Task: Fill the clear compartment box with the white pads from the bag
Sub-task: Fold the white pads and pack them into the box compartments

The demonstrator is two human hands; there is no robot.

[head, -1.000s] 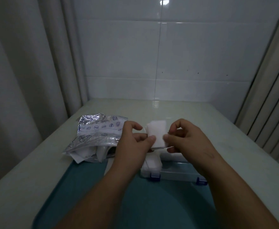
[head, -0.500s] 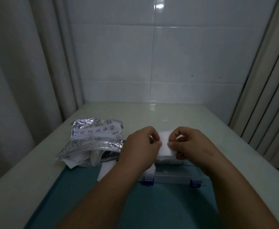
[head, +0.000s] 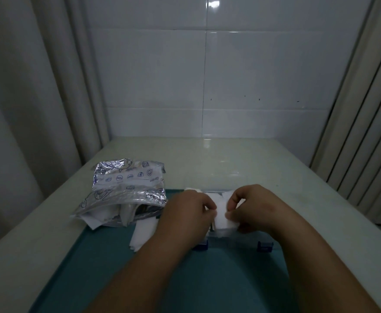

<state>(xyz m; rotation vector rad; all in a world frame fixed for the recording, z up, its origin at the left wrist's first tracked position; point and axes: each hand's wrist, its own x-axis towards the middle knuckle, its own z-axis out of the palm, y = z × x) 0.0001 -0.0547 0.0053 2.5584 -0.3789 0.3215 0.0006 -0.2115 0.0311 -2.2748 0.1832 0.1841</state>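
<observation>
Pad (head: 223, 219) pinched between left hand (head: 188, 213) and right hand (head: 256, 207), frame centre, over box (head: 237, 241). Keep flat, lower squarely into compartment, then release.

The bag (head: 128, 184) is crinkled, mirror-shiny silver foil with blue print, clear plastic film at its front, while the white pad (head: 224, 219) looks soft, matt and cottony. The clear compartment box (head: 232, 241) is smooth see-through plastic with dark blue plastic latches (head: 264, 246), resting on a smooth, matt teal mat (head: 207, 279). The pale tabletop (head: 207, 159) and the white wall tiles (head: 264, 71) are glossy and catch the light, and the curtains (head: 27, 98) are matt, folded cloth.
</observation>
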